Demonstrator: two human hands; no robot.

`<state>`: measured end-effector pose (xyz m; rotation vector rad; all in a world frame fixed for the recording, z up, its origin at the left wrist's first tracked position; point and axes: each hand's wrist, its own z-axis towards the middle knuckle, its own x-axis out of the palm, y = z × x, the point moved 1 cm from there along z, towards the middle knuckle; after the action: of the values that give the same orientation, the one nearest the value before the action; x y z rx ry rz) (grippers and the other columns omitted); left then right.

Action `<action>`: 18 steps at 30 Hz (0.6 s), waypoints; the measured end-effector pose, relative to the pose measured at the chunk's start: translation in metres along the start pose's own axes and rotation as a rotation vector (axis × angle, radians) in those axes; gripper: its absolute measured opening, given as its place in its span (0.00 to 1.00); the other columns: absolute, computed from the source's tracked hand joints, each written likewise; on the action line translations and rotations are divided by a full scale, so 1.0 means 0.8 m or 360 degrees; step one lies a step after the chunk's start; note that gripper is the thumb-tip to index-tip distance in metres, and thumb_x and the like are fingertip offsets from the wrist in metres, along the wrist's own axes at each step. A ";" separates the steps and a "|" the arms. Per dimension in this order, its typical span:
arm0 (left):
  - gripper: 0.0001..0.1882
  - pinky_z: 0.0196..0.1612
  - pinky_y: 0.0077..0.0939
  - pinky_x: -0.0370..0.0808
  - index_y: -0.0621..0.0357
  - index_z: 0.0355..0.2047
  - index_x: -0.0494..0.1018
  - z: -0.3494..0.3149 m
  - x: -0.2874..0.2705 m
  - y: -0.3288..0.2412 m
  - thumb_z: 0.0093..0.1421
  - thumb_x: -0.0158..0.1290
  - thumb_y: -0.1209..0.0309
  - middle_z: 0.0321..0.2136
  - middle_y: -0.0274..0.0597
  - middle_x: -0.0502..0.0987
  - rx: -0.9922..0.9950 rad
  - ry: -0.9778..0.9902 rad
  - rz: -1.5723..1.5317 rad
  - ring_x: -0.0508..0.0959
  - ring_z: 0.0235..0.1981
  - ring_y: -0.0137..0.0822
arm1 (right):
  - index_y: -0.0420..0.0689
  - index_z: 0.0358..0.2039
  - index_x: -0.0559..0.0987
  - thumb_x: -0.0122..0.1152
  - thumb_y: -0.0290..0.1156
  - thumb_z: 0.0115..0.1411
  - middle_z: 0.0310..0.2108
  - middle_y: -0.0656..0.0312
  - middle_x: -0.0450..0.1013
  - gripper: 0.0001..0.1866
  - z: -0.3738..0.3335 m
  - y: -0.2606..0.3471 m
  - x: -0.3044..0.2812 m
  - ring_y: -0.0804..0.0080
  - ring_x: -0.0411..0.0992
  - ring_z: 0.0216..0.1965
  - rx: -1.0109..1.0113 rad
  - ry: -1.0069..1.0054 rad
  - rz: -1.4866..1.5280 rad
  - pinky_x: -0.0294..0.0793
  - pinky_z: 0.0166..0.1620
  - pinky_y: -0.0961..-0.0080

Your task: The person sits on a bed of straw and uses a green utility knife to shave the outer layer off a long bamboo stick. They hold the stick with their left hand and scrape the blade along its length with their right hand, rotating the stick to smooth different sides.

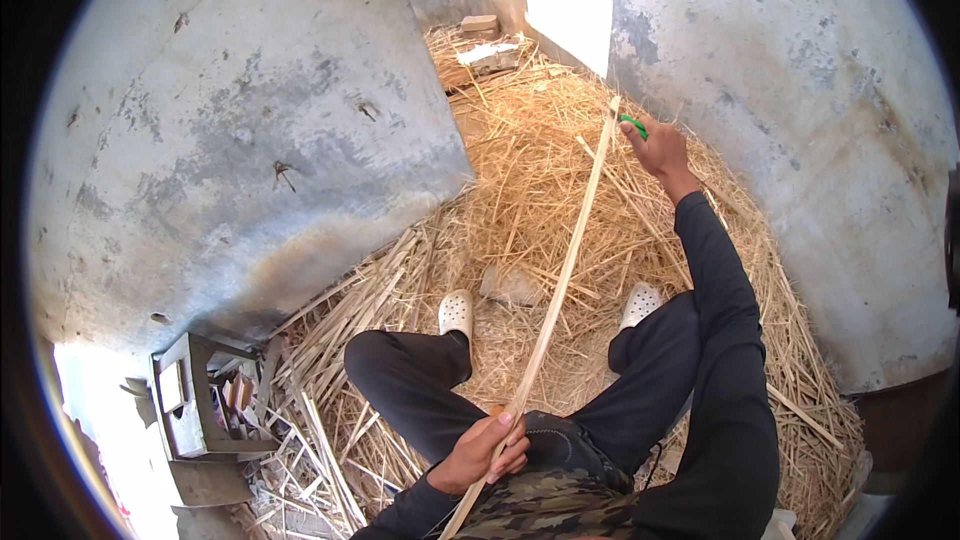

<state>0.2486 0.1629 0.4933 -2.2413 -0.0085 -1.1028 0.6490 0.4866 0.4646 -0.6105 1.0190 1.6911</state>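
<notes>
A long, pale strip of split cane or bamboo (572, 258) runs from my lap up to the far right. My left hand (485, 452) is closed around its near part, just above my lap. A small orange patch shows by those fingers, too small to name. With my arm stretched out, my right hand (661, 152) grips a green-handled tool (634, 127), which looks like a small knife. The tool's front end meets the strip near its far tip; its blade is hardly visible.
Loose straw-coloured shavings (520, 180) cover the floor around my legs. More strips (330, 440) lie at the left, beside a wooden frame box (205, 395) with odds and ends. Worn plaster walls (270, 140) stand on both sides. Bricks (480, 24) lie at the back near a bright opening.
</notes>
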 end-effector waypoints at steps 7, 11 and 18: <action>0.23 0.21 0.14 0.60 0.54 0.27 0.60 -0.013 0.019 0.021 0.72 0.35 0.50 0.12 0.30 0.60 -0.0171 0.0298 0.0142 0.58 0.10 0.22 | 0.41 0.39 0.82 0.32 0.68 0.63 0.35 0.43 0.78 0.42 0.016 -0.131 0.031 0.46 0.77 0.41 0.0995 0.0262 -0.0059 0.72 0.45 0.51; 0.22 0.21 0.17 0.59 0.54 0.27 0.60 -0.006 0.002 0.009 0.73 0.34 0.52 0.11 0.30 0.60 0.0030 -0.0071 -0.0037 0.57 0.09 0.23 | 0.35 0.32 0.82 0.28 0.74 0.60 0.30 0.38 0.77 0.50 -0.041 -0.151 0.082 0.47 0.77 0.36 0.0757 0.0174 -0.0404 0.71 0.42 0.52; 0.21 0.22 0.16 0.60 0.55 0.27 0.60 0.004 -0.012 -0.011 0.74 0.32 0.55 0.11 0.31 0.60 0.0217 -0.0055 -0.0017 0.57 0.07 0.24 | 0.45 0.10 0.70 0.40 0.73 0.59 0.11 0.64 0.62 0.42 -0.036 -0.023 -0.004 0.74 0.60 0.15 0.0486 0.0474 0.0208 0.57 0.20 0.68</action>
<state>0.2422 0.1742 0.4903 -2.1401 -0.1069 -1.0374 0.6649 0.4627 0.4466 -0.6145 1.5258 1.5399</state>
